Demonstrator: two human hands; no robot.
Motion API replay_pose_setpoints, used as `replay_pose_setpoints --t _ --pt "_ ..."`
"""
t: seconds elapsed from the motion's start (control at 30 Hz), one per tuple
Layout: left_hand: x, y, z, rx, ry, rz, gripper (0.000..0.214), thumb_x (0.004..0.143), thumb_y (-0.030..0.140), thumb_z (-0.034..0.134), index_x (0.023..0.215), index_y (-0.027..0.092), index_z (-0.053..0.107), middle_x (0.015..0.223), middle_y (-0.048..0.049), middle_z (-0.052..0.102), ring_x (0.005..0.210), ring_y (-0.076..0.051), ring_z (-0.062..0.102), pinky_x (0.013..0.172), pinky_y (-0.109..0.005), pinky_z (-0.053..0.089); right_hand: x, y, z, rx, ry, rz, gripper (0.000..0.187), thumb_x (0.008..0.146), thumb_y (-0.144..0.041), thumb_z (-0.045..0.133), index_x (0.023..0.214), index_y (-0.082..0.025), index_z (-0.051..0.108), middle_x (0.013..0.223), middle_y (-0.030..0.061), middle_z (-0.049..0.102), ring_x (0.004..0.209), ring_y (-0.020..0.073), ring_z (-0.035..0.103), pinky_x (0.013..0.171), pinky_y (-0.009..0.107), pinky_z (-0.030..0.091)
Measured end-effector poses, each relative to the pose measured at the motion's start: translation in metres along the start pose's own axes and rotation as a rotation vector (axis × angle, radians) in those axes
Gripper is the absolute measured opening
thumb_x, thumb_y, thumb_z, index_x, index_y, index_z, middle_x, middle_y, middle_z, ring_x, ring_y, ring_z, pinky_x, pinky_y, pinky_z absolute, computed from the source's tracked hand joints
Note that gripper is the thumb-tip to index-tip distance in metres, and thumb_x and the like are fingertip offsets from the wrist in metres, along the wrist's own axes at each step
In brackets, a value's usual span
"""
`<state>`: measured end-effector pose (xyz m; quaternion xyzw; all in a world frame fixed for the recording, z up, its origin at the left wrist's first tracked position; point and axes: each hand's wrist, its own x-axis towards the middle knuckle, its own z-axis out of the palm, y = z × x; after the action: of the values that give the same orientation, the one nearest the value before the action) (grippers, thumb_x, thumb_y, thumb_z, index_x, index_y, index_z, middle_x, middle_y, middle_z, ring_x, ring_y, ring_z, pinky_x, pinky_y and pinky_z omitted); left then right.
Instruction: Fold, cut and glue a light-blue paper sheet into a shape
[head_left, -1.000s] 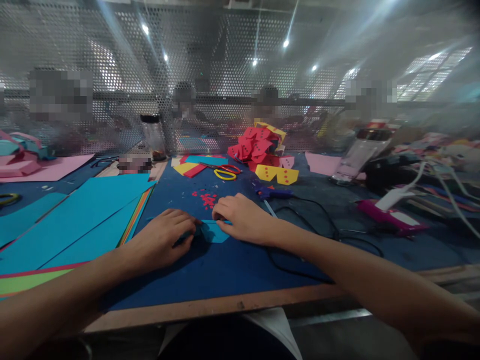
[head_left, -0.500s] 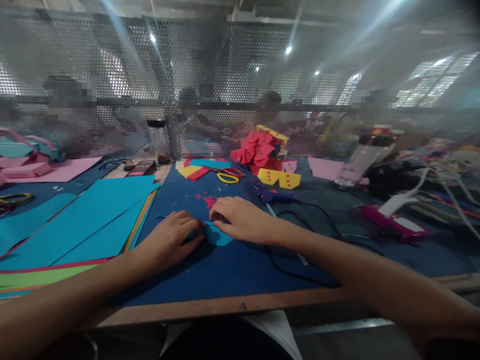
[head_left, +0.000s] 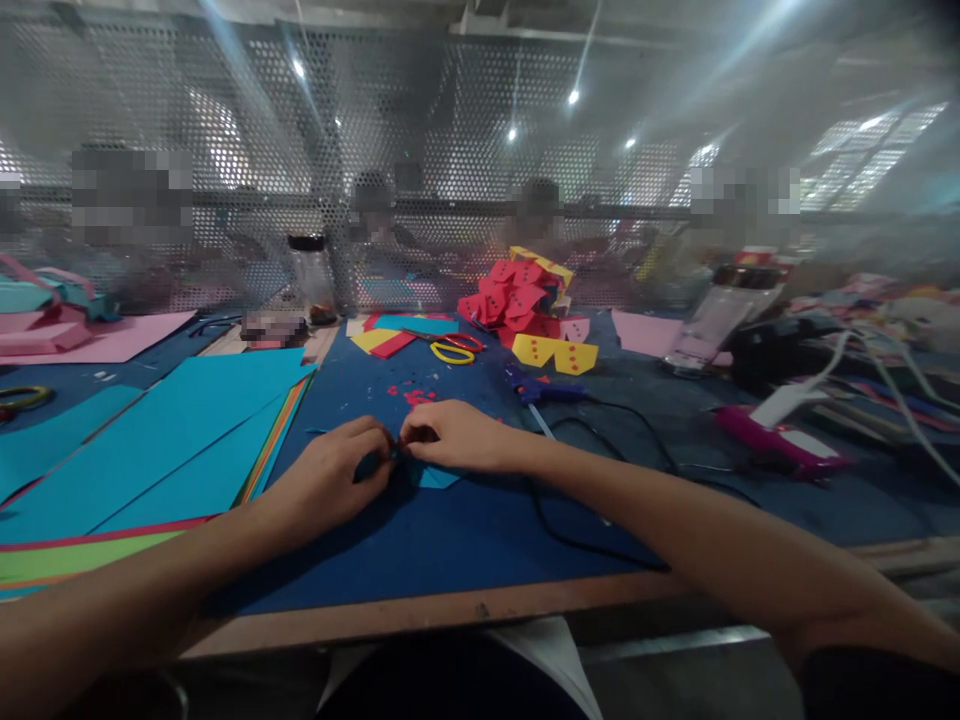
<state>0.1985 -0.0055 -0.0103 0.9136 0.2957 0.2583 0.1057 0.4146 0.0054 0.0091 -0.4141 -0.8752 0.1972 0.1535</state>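
Blue tabletop (head_left: 330, 575), red scraps (head_left: 418, 397) just nearer than the scissors (head_left: 450, 347), and nearer again, left hand (head_left: 337, 470) and right hand (head_left: 465, 437), hands close together, apparently pinching small blue paper (head_left: 435, 479)

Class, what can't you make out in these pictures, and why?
Head view, blue paper: partly hidden behind the left hand and right hand.
Head view, leftmost blue sheet: cut off by the left edge.
Head view, people: blurred, veiled by the perforated screen.
Head view, black-lidded bottle: contents too small and blurred to identify.
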Motion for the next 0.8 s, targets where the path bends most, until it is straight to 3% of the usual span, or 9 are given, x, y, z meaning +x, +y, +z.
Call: replay_pose_setpoints --t 0.2,0.8 --pt "-0.0006 0.0012 -0.0011 0.019 -0.021 -0.014 0.009 0.089 0.018 0.052 0.095 0.022 0.056 0.096 -0.0023 0.063 0.085 -0.019 0.063 0.073 -0.030 0.048 0.0012 0.0016 0.0005 0.046 0.000 0.017 0.015 0.083 -0.018 0.065 0.094 -0.015 0.074 0.087 0.0018 0.071 0.077 0.0138 0.061 0.068 0.024 0.039" --pt "-0.0003 0.0015 -0.0029 -0.004 -0.042 -0.036 0.005 0.089 0.020 0.050 0.086 0.021 0.054 0.098 -0.0033 0.059 0.083 -0.017 0.061 0.073 -0.030 0.048 0.0072 0.0081 0.0008 0.129 -0.045 0.050 0.014 0.081 -0.022 0.067 0.093 -0.018 0.074 0.085 0.0002 0.072 0.078 0.0143 0.062 0.065 0.023 0.038"
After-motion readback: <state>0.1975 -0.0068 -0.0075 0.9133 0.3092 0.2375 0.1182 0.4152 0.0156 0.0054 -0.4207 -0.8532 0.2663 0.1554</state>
